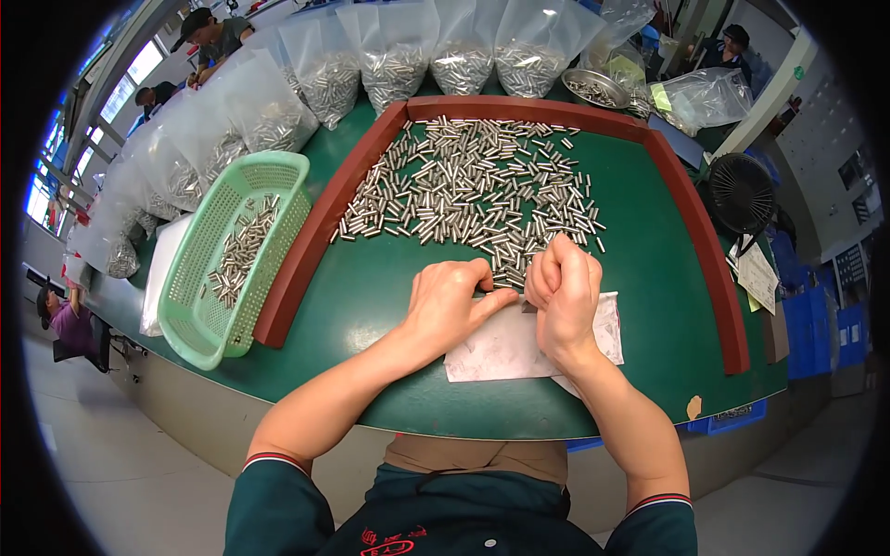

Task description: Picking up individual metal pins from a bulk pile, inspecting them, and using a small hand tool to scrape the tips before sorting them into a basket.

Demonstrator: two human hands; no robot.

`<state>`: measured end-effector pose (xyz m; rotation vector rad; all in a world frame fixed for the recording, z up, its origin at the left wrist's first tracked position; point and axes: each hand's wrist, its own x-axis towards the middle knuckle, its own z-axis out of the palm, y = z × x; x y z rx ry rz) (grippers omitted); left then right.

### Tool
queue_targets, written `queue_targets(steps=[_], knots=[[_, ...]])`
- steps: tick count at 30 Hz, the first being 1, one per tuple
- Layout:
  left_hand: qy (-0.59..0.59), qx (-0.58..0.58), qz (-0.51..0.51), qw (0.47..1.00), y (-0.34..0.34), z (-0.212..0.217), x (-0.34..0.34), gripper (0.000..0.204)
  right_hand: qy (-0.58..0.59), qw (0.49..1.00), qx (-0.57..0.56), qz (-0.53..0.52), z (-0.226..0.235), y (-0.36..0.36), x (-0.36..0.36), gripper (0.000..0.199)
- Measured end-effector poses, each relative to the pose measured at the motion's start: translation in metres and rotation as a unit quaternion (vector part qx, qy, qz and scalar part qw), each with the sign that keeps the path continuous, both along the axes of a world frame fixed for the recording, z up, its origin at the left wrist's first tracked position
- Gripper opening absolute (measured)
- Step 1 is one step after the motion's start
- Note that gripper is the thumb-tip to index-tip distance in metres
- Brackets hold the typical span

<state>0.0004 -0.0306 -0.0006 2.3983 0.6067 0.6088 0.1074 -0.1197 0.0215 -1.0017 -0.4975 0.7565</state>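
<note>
Many short metal pins (464,176) lie in a loose pile on the green tabletop, and a narrow tail of them runs toward my hands. My left hand (443,301) rests at the near end of that tail, its fingers half curled and its thumb stretched out apart from them toward the right. Beside it, my right hand (567,295) is closed in a fist. A small grey edge shows by its lower fingers, but what it grips is hidden. Under both hands lies a stained white cloth or paper (496,347).
Dark red rails (315,232) border the pins. Left of them stands a light green plastic basket (199,320) with more pins. Clear bags of pins (399,69) line the back and left. At right are a black fan (742,193) and a metal bowl (593,90). Other people sit farther off.
</note>
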Motion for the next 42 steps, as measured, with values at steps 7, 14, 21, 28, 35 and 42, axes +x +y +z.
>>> queue_targets(steps=[7, 14, 21, 28, 35, 42], knots=[[0.019, 0.067, -0.005, 0.998, 0.005, -0.007, 0.0, 0.023, -0.016, 1.0, 0.0, -0.003, 0.0, 0.002, -0.003, 0.037], [-0.121, -0.494, -0.074, 0.858, 0.025, 0.005, -0.016, 0.018, -0.019, 1.0, -0.003, -0.005, 0.001, 0.002, -0.005, 0.041], [-0.108, -0.648, -0.071, 0.751, 0.025, 0.009, -0.019, 0.007, -0.015, 1.0, -0.003, -0.002, 0.001, 0.001, -0.004, 0.041], [-0.082, -0.609, -0.075, 0.785, 0.024, 0.006, -0.018, 0.011, -0.003, 1.0, 0.006, 0.005, 0.0, 0.0, -0.002, 0.037], [-0.074, -0.603, -0.076, 0.791, 0.023, 0.006, -0.018, 0.012, 0.0, 1.0, 0.004, 0.006, 0.001, 0.0, -0.002, 0.037], [-0.092, -0.631, -0.091, 0.765, 0.026, 0.005, -0.018, 0.014, 0.002, 1.0, -0.001, 0.006, 0.002, 0.0, -0.003, 0.038]])
